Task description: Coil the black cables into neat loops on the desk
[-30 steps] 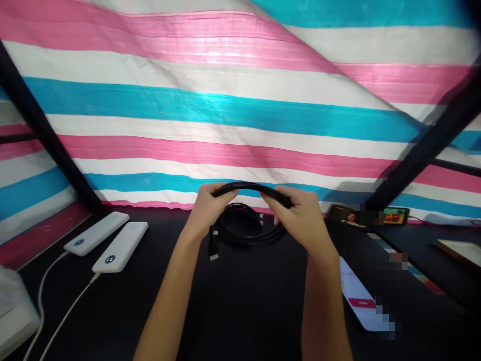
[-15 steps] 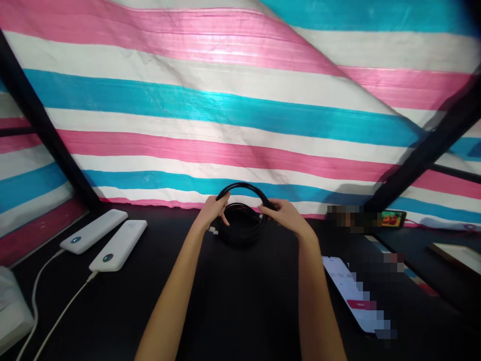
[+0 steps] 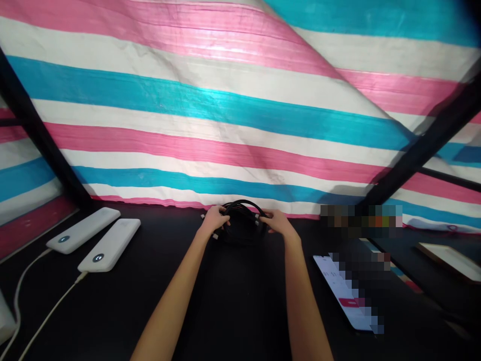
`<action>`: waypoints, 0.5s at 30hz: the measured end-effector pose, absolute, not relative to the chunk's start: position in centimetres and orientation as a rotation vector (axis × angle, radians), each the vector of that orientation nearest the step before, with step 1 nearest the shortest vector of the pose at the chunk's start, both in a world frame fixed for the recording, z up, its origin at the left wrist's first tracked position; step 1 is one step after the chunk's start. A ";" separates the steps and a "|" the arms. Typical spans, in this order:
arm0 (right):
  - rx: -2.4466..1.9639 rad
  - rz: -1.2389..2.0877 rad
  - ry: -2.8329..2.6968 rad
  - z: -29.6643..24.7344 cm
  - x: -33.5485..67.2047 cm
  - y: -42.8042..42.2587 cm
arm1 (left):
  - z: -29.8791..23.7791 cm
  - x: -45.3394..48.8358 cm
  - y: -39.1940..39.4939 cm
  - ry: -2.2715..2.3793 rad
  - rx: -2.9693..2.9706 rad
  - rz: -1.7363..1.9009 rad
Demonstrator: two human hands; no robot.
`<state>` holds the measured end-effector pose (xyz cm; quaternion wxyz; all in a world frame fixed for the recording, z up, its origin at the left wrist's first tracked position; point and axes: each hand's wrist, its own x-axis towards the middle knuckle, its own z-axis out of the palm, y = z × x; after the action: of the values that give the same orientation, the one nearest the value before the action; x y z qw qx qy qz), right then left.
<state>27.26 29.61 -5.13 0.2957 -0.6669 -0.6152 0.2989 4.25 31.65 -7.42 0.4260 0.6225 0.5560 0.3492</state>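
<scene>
Apparently placing step: L hand (image 3: 216, 219) & R hand (image 3: 278, 221) each pinch blk cable loops (image 3: 247, 203) at bench (image 3: 233, 301); next prob. needs gentle, even release.

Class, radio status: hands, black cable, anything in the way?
Left hand, right hand at opposite sides of black cable, grip unclear. Cable looped, partly arched above table, connectors showing. No obstruction seen; white power banks left, phone right.

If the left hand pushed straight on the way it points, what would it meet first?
Most likely the black cable, right at the left hand's fingertips. Past that, the striped sheet seems next, though depth is hard to judge here.
</scene>
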 end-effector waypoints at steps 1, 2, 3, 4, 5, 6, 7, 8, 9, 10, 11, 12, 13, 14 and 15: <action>-1.776 0.798 -1.637 -5.3 27.4 29.7 | -7.4 4.3 31.7 1.384 1.563 0.867; -1.774 0.798 -1.631 -5.6 27.4 29.8 | -7.4 4.3 31.7 1.378 1.569 0.864; -1.768 0.795 -1.618 -5.9 27.5 30.0 | -7.4 4.3 31.7 1.368 1.573 0.862; -1.764 0.790 -1.597 -6.3 27.6 30.2 | -7.4 4.3 31.7 1.357 1.576 0.860; -1.764 0.783 -1.567 -6.8 27.6 30.5 | -7.4 4.2 31.7 1.345 1.577 0.855; -1.767 0.773 -1.532 -7.2 27.6 30.7 | -7.5 4.1 31.7 1.332 1.576 0.845; -1.766 0.765 -1.501 -7.7 27.6 31.0 | -7.5 4.0 31.7 1.321 1.572 0.832; -1.762 0.760 -1.478 -8.1 27.6 31.2 | -7.5 3.9 31.7 1.310 1.566 0.818; -1.755 0.758 -1.468 -8.4 27.5 31.4 | -7.5 3.7 31.8 1.303 1.559 0.804; -1.745 0.759 -1.468 -8.6 27.5 31.5 | -7.4 3.5 31.8 1.300 1.553 0.793; -1.733 0.763 -1.474 -8.8 27.4 31.6 | -7.3 3.3 31.8 1.300 1.548 0.787; -1.725 0.764 -1.481 -8.9 27.3 31.7 | -7.2 3.1 31.9 1.303 1.546 0.786; -1.719 0.763 -1.484 -8.9 27.2 31.8 | -7.1 2.9 31.9 1.309 1.547 0.788; -1.714 0.763 -1.486 -9.0 27.1 31.9 | -7.0 2.7 31.9 1.315 1.552 0.792; -1.708 0.763 -1.487 -9.0 27.0 31.9 | -6.9 2.6 32.0 1.323 1.560 0.797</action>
<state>27.03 31.95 -8.96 0.3672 -0.6648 -0.5788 0.2970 2.61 31.96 -6.90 0.4555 0.6326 0.5364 0.3233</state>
